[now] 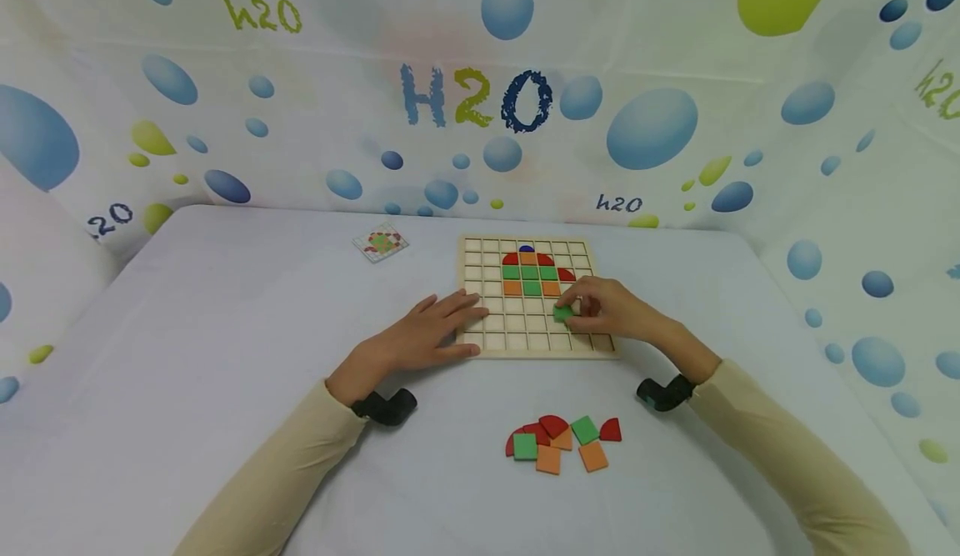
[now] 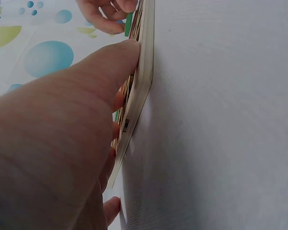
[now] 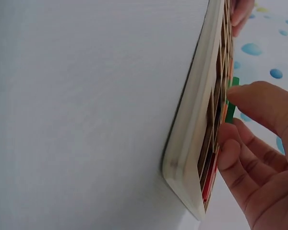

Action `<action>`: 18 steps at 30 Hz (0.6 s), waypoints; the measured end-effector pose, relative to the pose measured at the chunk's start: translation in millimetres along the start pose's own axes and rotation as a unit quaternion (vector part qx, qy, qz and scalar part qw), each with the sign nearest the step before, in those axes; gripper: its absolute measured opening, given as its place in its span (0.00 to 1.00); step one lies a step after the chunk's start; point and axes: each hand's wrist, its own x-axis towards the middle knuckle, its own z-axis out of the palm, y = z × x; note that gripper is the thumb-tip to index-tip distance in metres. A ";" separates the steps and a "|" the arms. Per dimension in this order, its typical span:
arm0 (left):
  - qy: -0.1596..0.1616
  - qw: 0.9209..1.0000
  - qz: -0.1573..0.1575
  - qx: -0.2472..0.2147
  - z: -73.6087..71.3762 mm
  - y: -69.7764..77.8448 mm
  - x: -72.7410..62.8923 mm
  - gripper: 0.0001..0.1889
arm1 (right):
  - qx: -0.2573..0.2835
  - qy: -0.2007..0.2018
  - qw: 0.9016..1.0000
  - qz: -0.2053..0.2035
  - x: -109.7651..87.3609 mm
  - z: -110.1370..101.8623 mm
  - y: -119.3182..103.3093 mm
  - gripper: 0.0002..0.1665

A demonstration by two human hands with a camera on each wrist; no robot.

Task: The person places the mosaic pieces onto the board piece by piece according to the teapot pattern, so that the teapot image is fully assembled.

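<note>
Over the board (image 1: 517,341), the right hand (image 1: 609,310) pinches a green tile (image 1: 563,313) between fingers, a tilted release risking a crooked landing, while the left hand (image 1: 423,333) rests, fingers outstretched, at the left edge.

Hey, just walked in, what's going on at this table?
A person's right hand pinches a green square at a gridded wooden board, while the left hand rests along the board's left edge. Several colored pieces already sit in the grid. More loose pieces lie in front, and a patterned card lies off to the left.
</note>
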 end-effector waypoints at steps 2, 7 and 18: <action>0.000 1.000 -0.001 -0.001 -0.5 0.4 -0.3 0.32 | -0.006 0.011 1.000 -0.008 2.5 1.7 0.4 0.11; 0.000 1.000 -0.001 0.001 -0.6 1.4 -0.2 0.32 | -0.012 0.024 1.000 -0.003 7.4 4.4 -1.2 0.08; 0.003 1.000 0.001 -0.001 -0.5 0.7 -0.4 0.32 | -0.022 0.027 0.996 0.086 14.5 4.7 -7.7 0.06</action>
